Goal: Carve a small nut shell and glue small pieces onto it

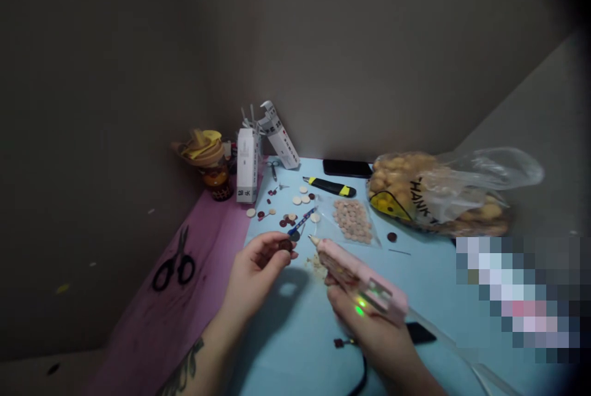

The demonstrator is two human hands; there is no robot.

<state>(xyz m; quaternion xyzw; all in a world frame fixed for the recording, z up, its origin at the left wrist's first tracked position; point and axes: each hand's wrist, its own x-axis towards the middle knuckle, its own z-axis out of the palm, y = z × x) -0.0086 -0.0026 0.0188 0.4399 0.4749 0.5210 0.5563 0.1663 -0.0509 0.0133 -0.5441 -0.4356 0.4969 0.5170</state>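
Note:
My left hand (258,266) pinches a small dark brown round disc (286,246), button-like, between thumb and fingers. In my right hand (369,322) is a pink glue gun (364,279), its pale nozzle pointing up and left toward the disc, a short gap away. Two green lights glow near its grip. A blue patterned stick (302,222) lies just beyond my left fingertips. Around it are several white discs (297,200) and dark brown discs (283,223). Pale crumbs (316,265) lie below the nozzle. A clear bag of beige beads (353,220) rests behind the gun.
Black scissors (174,266) lie on the purple surface at left. White boxes (247,165) and a cup (215,168) stand at the back left. A utility knife (330,186), a phone (347,168) and a stuffed plastic bag (429,196) lie behind. A black cable (362,377) runs in front.

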